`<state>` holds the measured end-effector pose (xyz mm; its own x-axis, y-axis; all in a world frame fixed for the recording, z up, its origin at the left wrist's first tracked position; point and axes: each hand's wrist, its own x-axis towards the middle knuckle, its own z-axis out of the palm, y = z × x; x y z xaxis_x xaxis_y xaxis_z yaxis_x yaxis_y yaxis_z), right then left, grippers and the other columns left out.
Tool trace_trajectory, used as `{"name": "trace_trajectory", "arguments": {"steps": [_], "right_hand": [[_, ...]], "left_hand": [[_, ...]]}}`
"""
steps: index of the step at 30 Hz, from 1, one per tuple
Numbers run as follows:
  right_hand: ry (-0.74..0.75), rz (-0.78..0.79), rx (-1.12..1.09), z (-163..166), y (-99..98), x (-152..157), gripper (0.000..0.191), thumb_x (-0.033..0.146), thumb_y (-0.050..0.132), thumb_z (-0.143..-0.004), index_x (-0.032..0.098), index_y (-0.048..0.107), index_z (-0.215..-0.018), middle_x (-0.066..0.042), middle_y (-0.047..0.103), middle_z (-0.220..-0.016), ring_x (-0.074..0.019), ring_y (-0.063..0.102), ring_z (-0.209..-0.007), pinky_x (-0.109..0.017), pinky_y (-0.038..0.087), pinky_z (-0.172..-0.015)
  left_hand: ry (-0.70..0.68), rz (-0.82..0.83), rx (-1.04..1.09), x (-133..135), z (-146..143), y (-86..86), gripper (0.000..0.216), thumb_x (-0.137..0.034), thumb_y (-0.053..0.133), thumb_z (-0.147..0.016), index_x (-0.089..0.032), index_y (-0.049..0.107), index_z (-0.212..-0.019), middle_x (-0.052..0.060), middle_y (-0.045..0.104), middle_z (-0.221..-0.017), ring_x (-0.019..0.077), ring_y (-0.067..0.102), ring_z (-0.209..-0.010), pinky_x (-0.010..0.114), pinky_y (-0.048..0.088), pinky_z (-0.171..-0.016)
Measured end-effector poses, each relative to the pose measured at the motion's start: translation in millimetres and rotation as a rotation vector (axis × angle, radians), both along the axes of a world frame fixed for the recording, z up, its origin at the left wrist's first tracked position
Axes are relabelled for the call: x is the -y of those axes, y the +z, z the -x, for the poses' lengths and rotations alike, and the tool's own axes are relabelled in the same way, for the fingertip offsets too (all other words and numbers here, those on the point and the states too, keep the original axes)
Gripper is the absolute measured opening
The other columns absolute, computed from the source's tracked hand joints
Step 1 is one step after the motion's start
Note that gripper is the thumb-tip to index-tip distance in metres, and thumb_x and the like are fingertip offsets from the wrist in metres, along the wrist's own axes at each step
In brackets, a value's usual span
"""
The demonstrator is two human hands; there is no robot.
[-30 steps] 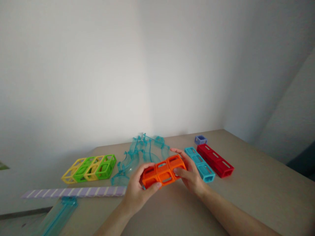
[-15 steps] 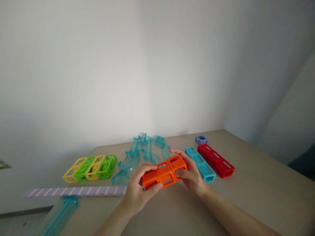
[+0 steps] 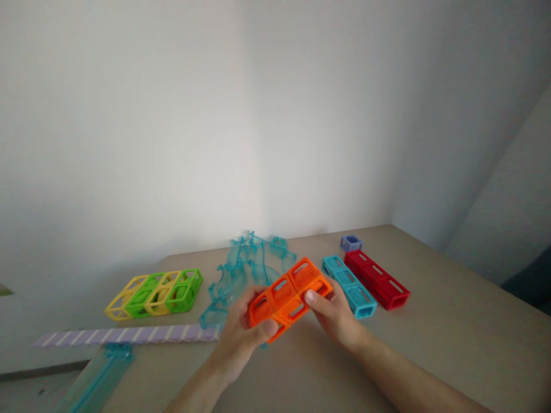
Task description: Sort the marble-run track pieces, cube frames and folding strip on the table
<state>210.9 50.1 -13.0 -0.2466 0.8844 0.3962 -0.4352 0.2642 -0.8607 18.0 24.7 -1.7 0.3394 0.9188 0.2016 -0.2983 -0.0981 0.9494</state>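
Both hands hold an orange block of joined open-frame cubes (image 3: 289, 293) above the table, its right end tilted up. My left hand (image 3: 243, 332) is closed around the left end, with the thumb on the near face. On the right end, my right hand (image 3: 333, 312) grips with its thumb on the front and its other fingers mostly hidden behind. Just right of that hand lies a turquoise row of frame cubes (image 3: 349, 287), beside a longer red row (image 3: 376, 278). Behind the left hand are clear teal track pieces (image 3: 232, 281).
Yellow and green frame cubes (image 3: 157, 293) sit at the left of the table (image 3: 447, 321). A purple striped strip (image 3: 142, 335) and a long clear teal piece (image 3: 101, 373) lie near the left edge. One small violet cube (image 3: 351, 244) stands at the back, near the wall (image 3: 275, 126).
The orange block has turned so its right end is higher and more of its top shows. The right hand's fingers have shifted down behind it; both hands keep their hold.
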Motion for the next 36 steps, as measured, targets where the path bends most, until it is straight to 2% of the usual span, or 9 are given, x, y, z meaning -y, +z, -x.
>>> {"name": "trace_trajectory", "arguments": {"steps": [4,12,22,24,27,29,31,34,36], "right_hand": [[-0.028,0.050,0.027,-0.5,2.5,-2.8,0.025,0.036,0.070,-0.082,0.016,0.067,-0.096,-0.008,0.071,-0.093,-0.0215,0.066,-0.083,-0.035,0.051,-0.080],[0.057,0.061,0.097,1.4,5.6,0.9,0.027,0.033,0.073,-0.079,0.014,0.067,-0.098,-0.008,0.073,-0.092,-0.0219,0.067,-0.082,-0.036,0.052,-0.079],[-0.038,0.064,0.133,3.7,14.0,4.8,0.029,0.038,0.075,-0.074,0.015,0.066,-0.088,-0.005,0.071,-0.082,-0.0208,0.066,-0.072,-0.035,0.053,-0.072],[-0.111,0.099,0.052,3.3,13.1,1.3,0.030,0.042,0.073,-0.075,0.016,0.065,-0.089,-0.006,0.071,-0.083,-0.0212,0.066,-0.073,-0.034,0.053,-0.072],[-0.363,0.153,0.004,-5.1,16.5,-5.7,0.035,0.051,0.064,-0.080,0.018,0.062,-0.091,-0.005,0.069,-0.082,-0.0200,0.064,-0.070,-0.032,0.052,-0.068],[-0.552,0.116,0.212,-14.5,21.3,-9.2,0.040,0.053,0.059,-0.082,0.017,0.060,-0.099,-0.005,0.069,-0.083,-0.0206,0.064,-0.071,-0.031,0.051,-0.067],[-0.705,0.031,0.602,-22.6,25.7,-10.3,0.050,0.052,0.060,-0.081,0.014,0.057,-0.114,-0.008,0.070,-0.088,-0.0238,0.065,-0.076,-0.033,0.049,-0.070],[-0.818,-0.054,1.157,-25.4,28.5,-8.0,0.064,0.050,0.058,-0.082,0.010,0.049,-0.131,-0.016,0.071,-0.096,-0.0305,0.067,-0.085,-0.036,0.048,-0.074],[-0.853,-0.066,1.362,-21.6,28.1,-5.5,0.064,0.050,0.055,-0.084,0.010,0.047,-0.133,-0.018,0.072,-0.097,-0.0328,0.068,-0.086,-0.036,0.047,-0.072]], "left_hand": [[0.112,-0.104,-0.233,-0.7,1.8,-1.5,0.043,-0.033,0.076,-0.073,-0.018,0.060,-0.110,0.004,0.066,-0.098,0.0172,0.060,-0.087,0.025,0.047,-0.078],[0.224,-0.182,-0.340,0.8,3.1,-3.6,0.036,-0.039,0.068,-0.076,-0.017,0.062,-0.104,0.003,0.066,-0.091,0.0175,0.059,-0.080,0.025,0.047,-0.072],[0.165,-0.202,-0.323,2.6,1.1,-5.7,0.035,-0.036,0.066,-0.079,-0.019,0.059,-0.110,0.005,0.066,-0.097,0.0195,0.061,-0.087,0.028,0.049,-0.077],[0.128,-0.222,-0.307,1.5,1.3,-9.0,0.043,-0.035,0.068,-0.078,-0.020,0.056,-0.117,0.007,0.065,-0.108,0.0223,0.062,-0.097,0.031,0.048,-0.084],[0.114,-0.289,-0.347,-0.9,1.9,-14.8,0.058,-0.031,0.070,-0.076,-0.022,0.047,-0.129,0.009,0.064,-0.112,0.0235,0.061,-0.103,0.037,0.045,-0.094],[0.130,-0.343,-0.411,-1.7,2.1,-17.5,0.059,-0.027,0.069,-0.078,-0.022,0.045,-0.131,0.009,0.064,-0.109,0.0201,0.064,-0.095,0.039,0.044,-0.096],[0.134,-0.391,-0.468,-1.3,2.2,-18.3,0.054,-0.023,0.066,-0.080,-0.022,0.046,-0.130,0.008,0.063,-0.108,0.0174,0.064,-0.088,0.040,0.043,-0.097],[0.135,-0.447,-0.521,0.2,2.2,-16.3,0.046,-0.021,0.062,-0.083,-0.022,0.048,-0.126,0.007,0.062,-0.105,0.0161,0.064,-0.086,0.039,0.043,-0.096],[0.138,-0.474,-0.545,1.0,2.2,-13.8,0.041,-0.021,0.059,-0.084,-0.022,0.050,-0.124,0.007,0.062,-0.105,0.0155,0.064,-0.084,0.038,0.044,-0.095]]}}
